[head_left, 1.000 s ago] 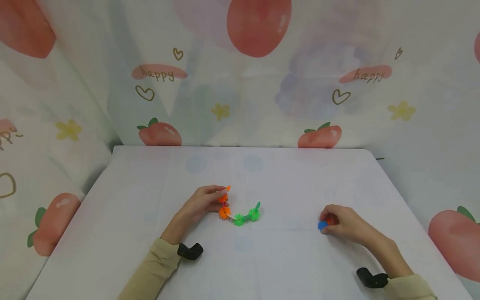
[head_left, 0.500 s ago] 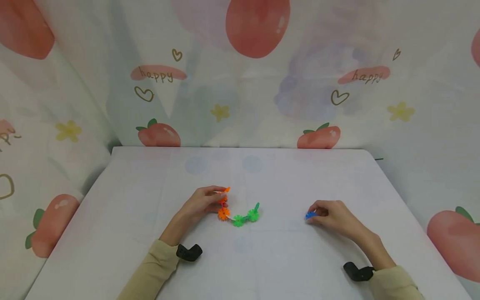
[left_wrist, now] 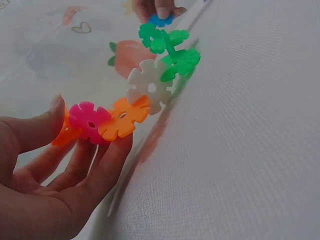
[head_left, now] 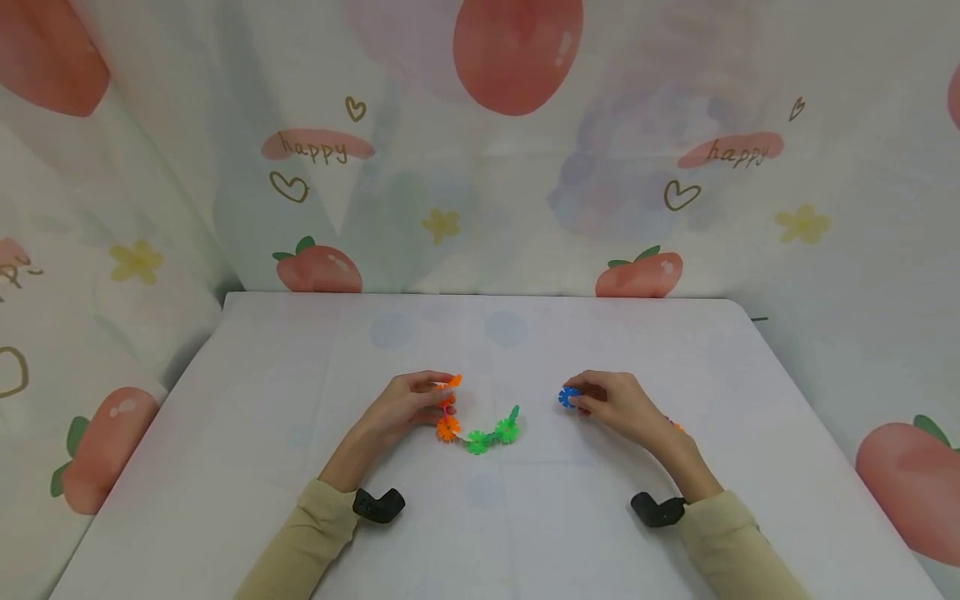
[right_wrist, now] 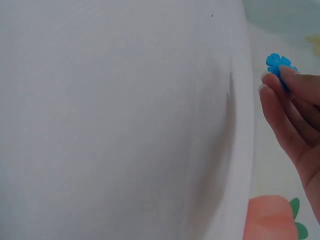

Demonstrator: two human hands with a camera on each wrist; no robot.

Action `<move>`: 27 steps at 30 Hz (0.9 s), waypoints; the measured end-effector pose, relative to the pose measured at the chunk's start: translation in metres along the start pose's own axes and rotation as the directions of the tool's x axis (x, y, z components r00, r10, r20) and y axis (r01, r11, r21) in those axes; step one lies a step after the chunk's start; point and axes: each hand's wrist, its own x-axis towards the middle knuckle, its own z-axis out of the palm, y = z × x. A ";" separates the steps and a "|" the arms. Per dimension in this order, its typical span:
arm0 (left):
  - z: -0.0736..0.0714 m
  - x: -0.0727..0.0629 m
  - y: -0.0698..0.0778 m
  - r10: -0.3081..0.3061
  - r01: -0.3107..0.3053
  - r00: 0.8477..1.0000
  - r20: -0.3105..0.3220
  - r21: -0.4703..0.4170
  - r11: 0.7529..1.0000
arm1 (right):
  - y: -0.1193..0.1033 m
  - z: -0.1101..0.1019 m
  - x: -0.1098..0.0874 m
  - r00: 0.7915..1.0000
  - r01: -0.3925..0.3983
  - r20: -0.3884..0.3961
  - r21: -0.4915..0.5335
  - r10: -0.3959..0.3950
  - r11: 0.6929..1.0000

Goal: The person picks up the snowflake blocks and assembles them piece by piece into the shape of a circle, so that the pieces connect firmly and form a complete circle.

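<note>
My left hand [head_left: 405, 408] holds one end of a curved chain of slotted flower-shaped snowflake discs. In the left wrist view the thumb presses an orange end disc, and the fingers lie beneath a pink disc [left_wrist: 86, 117] and another orange disc [left_wrist: 120, 120]. From there the chain runs through a white disc [left_wrist: 141, 82] to green discs [left_wrist: 182, 62] at the free end. My right hand [head_left: 611, 400] pinches a single blue snowflake disc [head_left: 567, 397] between thumb and fingers, to the right of the green end and apart from it in the head view.
Small orange and purple pieces [head_left: 677, 427] show partly behind the right forearm. A white-covered table [head_left: 517, 517] lies under both hands. Printed cloth [head_left: 510, 192] hangs behind it and along the sides. A black wrist device [head_left: 378, 506] sits at each cuff.
My right hand has moved left and farther back over the table, carrying the blue disc toward the chain. The left hand and the chain have stayed nearly still.
</note>
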 end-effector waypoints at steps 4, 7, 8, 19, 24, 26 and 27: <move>-0.001 -0.001 0.000 0.012 -0.012 1.000 0.007 0.010 1.000 | -0.008 0.008 0.014 1.000 0.000 -0.006 0.054 0.000 0.999; -0.002 -0.002 -0.001 0.018 -0.018 1.000 0.017 0.016 1.000 | -0.014 0.014 0.023 0.999 0.034 -0.005 0.098 -0.034 0.995; -0.002 -0.002 -0.001 0.018 -0.019 1.000 0.018 0.015 1.000 | -0.016 0.015 0.025 0.999 0.048 -0.004 0.106 -0.048 0.993; -0.001 0.001 -0.001 0.007 -0.006 1.000 -0.018 0.016 1.000 | -0.038 0.035 0.053 0.996 0.084 -0.027 0.129 -0.081 0.988; 0.001 0.003 -0.001 -0.002 0.003 0.999 -0.034 0.030 1.000 | -0.050 0.043 0.064 0.993 0.116 -0.006 0.162 -0.116 0.980; 0.002 0.002 -0.001 0.005 -0.004 0.999 -0.035 0.039 0.999 | -0.055 0.046 0.068 0.990 0.134 0.006 0.174 -0.137 0.975; 0.002 0.002 -0.001 0.008 -0.007 0.999 -0.035 0.039 0.999 | -0.057 0.047 0.070 0.990 0.135 0.011 0.180 -0.139 0.974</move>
